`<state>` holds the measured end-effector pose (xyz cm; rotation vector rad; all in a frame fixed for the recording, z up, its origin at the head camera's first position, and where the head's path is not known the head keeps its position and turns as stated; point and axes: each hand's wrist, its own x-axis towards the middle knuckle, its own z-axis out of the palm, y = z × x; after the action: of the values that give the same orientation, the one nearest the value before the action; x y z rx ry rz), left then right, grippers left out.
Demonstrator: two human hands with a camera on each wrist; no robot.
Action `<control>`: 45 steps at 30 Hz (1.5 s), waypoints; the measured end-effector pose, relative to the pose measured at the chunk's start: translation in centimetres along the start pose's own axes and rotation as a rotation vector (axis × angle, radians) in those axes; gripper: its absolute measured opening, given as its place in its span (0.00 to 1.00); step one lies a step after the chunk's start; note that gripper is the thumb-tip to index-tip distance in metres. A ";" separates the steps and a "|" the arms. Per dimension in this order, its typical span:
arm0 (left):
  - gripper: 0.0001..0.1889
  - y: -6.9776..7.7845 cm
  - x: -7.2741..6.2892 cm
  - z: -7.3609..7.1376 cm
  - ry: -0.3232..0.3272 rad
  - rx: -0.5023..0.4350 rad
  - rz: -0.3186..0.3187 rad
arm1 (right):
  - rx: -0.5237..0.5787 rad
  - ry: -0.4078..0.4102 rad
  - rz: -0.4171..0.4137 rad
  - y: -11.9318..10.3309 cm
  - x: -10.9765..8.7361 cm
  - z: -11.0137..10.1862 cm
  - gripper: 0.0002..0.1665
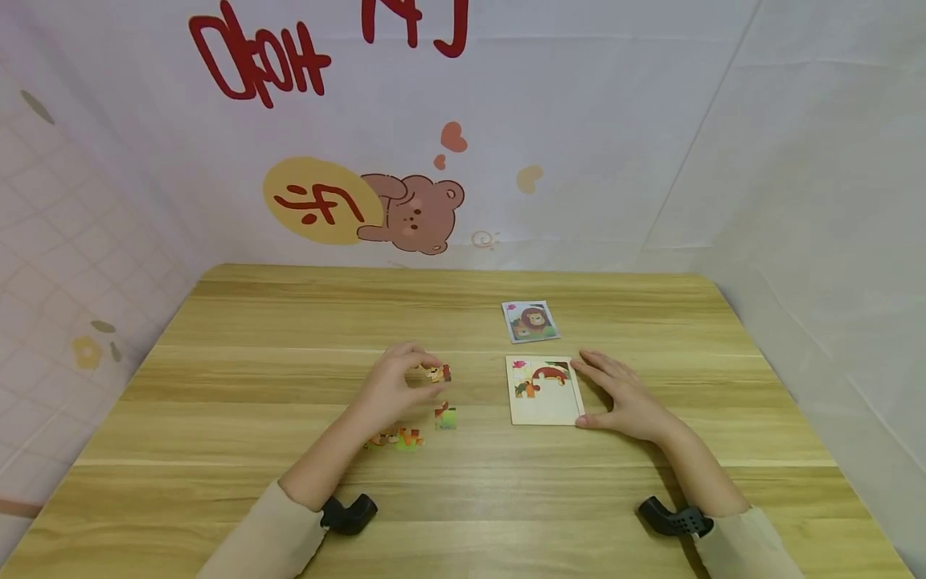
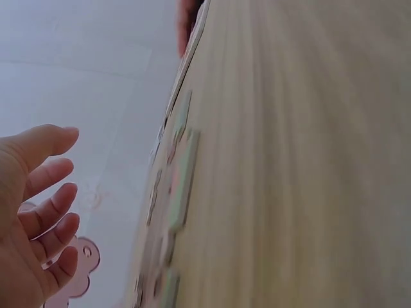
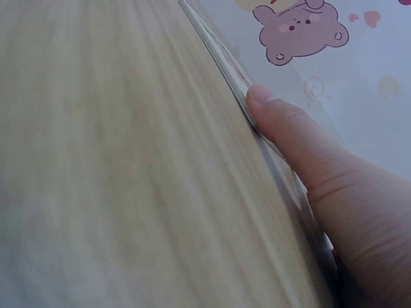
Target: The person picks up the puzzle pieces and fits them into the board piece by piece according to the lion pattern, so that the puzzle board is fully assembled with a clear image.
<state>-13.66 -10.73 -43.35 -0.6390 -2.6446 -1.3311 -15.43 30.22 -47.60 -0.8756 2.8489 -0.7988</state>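
My left hand [image 1: 394,386] hovers over the left part of the table, thumb and fingers apart and loosely bent. In the left wrist view nothing lies between its fingers [image 2: 54,212]. Below its fingertips is a puzzle piece [image 1: 437,373] with an orange and red print. A green puzzle piece [image 1: 445,416] lies nearer to me. My right hand [image 1: 625,398] rests at the right edge of a square puzzle board [image 1: 546,408], its thumb [image 3: 289,128] on the near corner and its fingers by the far corner. Joined pieces [image 1: 550,373] fill part of the board's upper half.
Behind the board lies a picture card [image 1: 531,322] of a lion. More loose puzzle pieces [image 1: 409,438] lie beside my left forearm, partly hidden by it. The wooden table [image 1: 463,498] ends at a white printed backdrop [image 1: 579,121] behind, with white sheets at both sides.
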 end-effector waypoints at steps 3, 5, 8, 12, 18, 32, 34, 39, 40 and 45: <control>0.16 -1.1 -0.6 -0.9 -0.005 -0.001 -0.002 | -0.002 0.001 -0.004 0.1 0.0 0.1 0.56; 0.17 -1.8 -0.9 -1.5 -0.010 0.004 -0.004 | -0.006 0.004 -0.008 0.2 0.0 0.3 0.56; 0.19 -2.8 -1.5 -2.3 -0.018 0.005 -0.021 | -0.008 0.005 -0.010 0.3 0.0 0.4 0.55; 0.21 -4.3 -2.0 -2.9 -0.035 -0.008 -0.051 | -0.006 0.006 -0.005 0.4 0.1 0.4 0.56; 0.25 -6.0 -2.0 -3.4 -0.060 0.040 -0.076 | -0.003 0.002 0.006 0.3 0.1 0.3 0.56; 0.30 -7.3 -2.1 -3.9 -0.106 0.136 -0.109 | -0.004 -0.001 0.014 0.3 0.0 0.3 0.56; 0.29 -7.3 -2.1 -3.9 -0.109 0.142 -0.108 | -0.005 -0.002 0.014 0.3 0.0 0.3 0.56; 0.28 -7.4 -2.0 -3.8 -0.103 0.142 -0.114 | -0.002 -0.002 0.012 0.2 0.0 0.2 0.56; 0.28 -7.4 -2.0 -3.8 -0.101 0.140 -0.118 | -0.002 -0.004 0.012 0.2 0.0 0.2 0.56; 0.28 -7.4 -1.9 -3.8 -0.089 0.134 -0.130 | -0.006 -0.003 0.005 0.1 0.1 0.2 0.56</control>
<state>-15.32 -18.25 -47.07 -0.5281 -2.8615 -1.1687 -15.52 30.21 -47.80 -0.8697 2.8517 -0.7879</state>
